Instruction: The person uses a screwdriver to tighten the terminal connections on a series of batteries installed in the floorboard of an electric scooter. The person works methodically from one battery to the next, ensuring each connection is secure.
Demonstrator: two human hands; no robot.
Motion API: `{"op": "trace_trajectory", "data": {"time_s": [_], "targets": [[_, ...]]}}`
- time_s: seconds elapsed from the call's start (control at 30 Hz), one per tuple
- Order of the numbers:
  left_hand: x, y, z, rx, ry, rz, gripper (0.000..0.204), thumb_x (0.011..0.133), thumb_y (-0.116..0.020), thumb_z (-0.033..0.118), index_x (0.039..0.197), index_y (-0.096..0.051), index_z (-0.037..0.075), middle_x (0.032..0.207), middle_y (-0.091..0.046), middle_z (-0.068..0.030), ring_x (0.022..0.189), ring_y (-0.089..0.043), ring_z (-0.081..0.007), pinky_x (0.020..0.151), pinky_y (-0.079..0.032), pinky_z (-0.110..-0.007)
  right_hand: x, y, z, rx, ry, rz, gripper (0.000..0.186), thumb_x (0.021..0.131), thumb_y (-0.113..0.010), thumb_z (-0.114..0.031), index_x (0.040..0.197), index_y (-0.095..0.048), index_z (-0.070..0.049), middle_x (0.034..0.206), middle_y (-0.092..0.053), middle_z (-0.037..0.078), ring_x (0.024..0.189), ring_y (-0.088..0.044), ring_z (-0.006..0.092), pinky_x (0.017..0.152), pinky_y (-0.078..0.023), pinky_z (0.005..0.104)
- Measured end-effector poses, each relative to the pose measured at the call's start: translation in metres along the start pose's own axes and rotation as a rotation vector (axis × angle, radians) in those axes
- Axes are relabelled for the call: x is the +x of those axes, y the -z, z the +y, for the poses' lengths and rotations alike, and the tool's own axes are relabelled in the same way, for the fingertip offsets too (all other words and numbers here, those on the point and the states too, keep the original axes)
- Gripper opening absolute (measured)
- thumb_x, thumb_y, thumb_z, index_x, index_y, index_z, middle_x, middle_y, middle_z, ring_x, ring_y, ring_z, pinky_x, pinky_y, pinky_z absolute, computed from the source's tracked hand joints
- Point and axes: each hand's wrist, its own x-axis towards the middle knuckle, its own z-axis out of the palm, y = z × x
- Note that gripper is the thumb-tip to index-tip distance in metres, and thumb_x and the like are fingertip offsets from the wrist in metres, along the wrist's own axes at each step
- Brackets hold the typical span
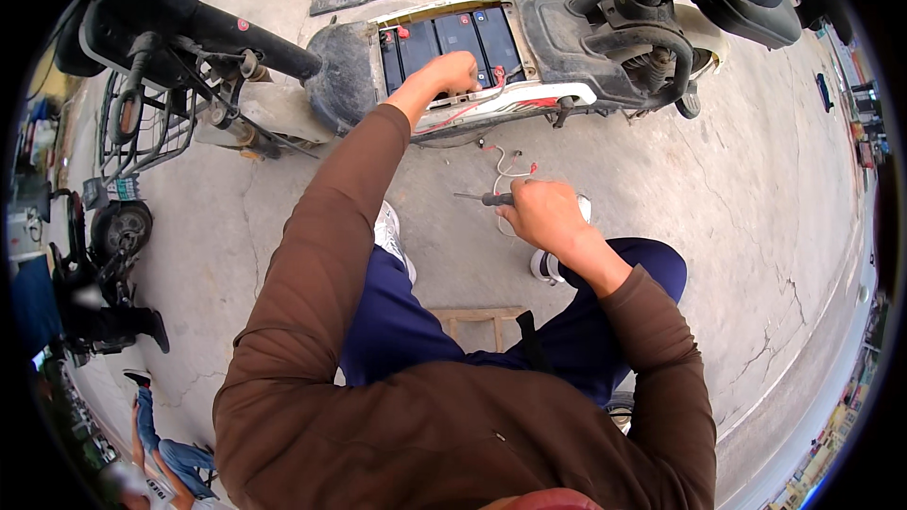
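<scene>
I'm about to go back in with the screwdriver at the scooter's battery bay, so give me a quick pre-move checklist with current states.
1. Battery bay open, black batteries exposed: ok.
2. Left hand resting at the bay's near edge by the red wires: ok.
3. Screwdriver gripped in the right hand, tip pointing left, away from the bay: ok.
4. Loose white wire on the concrete below the scooter, clear of the tip: ok.
5. Terminals disconnected: cannot tell.
</scene>
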Motion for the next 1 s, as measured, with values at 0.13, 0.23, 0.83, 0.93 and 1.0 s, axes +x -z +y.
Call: {"op": "trace_trajectory", "data": {"time_s": [0.13, 0.23, 0.83, 0.93, 1.0], "targets": [[0.000, 0.000, 0.000, -0.046, 0.172, -0.050, 0.027, 0.074, -0.072, 0.029, 0.080, -0.068, 0.004, 0.073, -0.067, -0.0082, 0.066, -0.065, -0.0203, 0.061, -0.049, -0.036, 0.003, -0.003, 0.000, -0.020, 0.020, -0.013, 0.030, 0.075, -0.067, -0.028, 0.074, -0.058, 0.001, 0.068, -0.061, 0.017, 0.066, -0.062, 0.0337, 0.059, -0.049, 0.0411], [-0.012, 0.009, 0.027, 0.042, 0.236, 0.007, 0.029, 0.070, -0.073, 0.032, 0.072, -0.068, 0.004, 0.066, -0.066, -0.0063, 0.060, -0.065, -0.0181, 0.058, -0.050, -0.033, 0.003, -0.003, -0.003, -0.026, 0.031, 0.004, 0.029, 0.075, -0.067, -0.027, 0.074, -0.057, 0.001, 0.068, -0.061, 0.018, 0.065, -0.062, 0.0343, 0.058, -0.049, 0.0409], [-0.082, 0.021, 0.032, 0.040, 0.084, 0.104, 0.035, 0.072, -0.069, 0.038, 0.090, -0.070, 0.008, 0.084, -0.067, -0.0101, 0.085, -0.064, -0.0253, 0.071, -0.050, -0.039, 0.005, 0.000, -0.029, -0.141, 0.111, -0.093, 0.030, 0.077, -0.066, -0.031, 0.084, -0.061, -0.002, 0.072, -0.061, 0.022, 0.073, -0.062, 0.0351, 0.063, -0.048, 0.0433], [-0.111, 0.025, 0.028, 0.014, 0.033, 0.031, 0.039, 0.072, -0.069, 0.042, 0.092, -0.070, 0.008, 0.084, -0.067, -0.0104, 0.081, -0.064, -0.0249, 0.069, -0.049, -0.038, 0.013, 0.013, -0.030, -0.044, 0.091, -0.063, 0.029, 0.079, -0.061, -0.031, 0.086, -0.063, -0.002, 0.073, -0.062, 0.022, 0.078, -0.060, 0.0396, 0.066, -0.047, 0.0462], [-0.133, 0.033, 0.036, -0.007, 0.019, 0.116, 0.039, 0.072, -0.069, 0.041, 0.092, -0.070, 0.008, 0.083, -0.068, -0.0102, 0.078, -0.064, -0.0252, 0.068, -0.049, -0.038, 0.026, 0.013, 0.001, -0.002, 0.116, 0.107, 0.033, 0.082, -0.059, -0.033, 0.077, -0.062, -0.001, 0.064, -0.060, 0.018, 0.064, -0.061, 0.0325, 0.056, -0.046, 0.0399]]}}
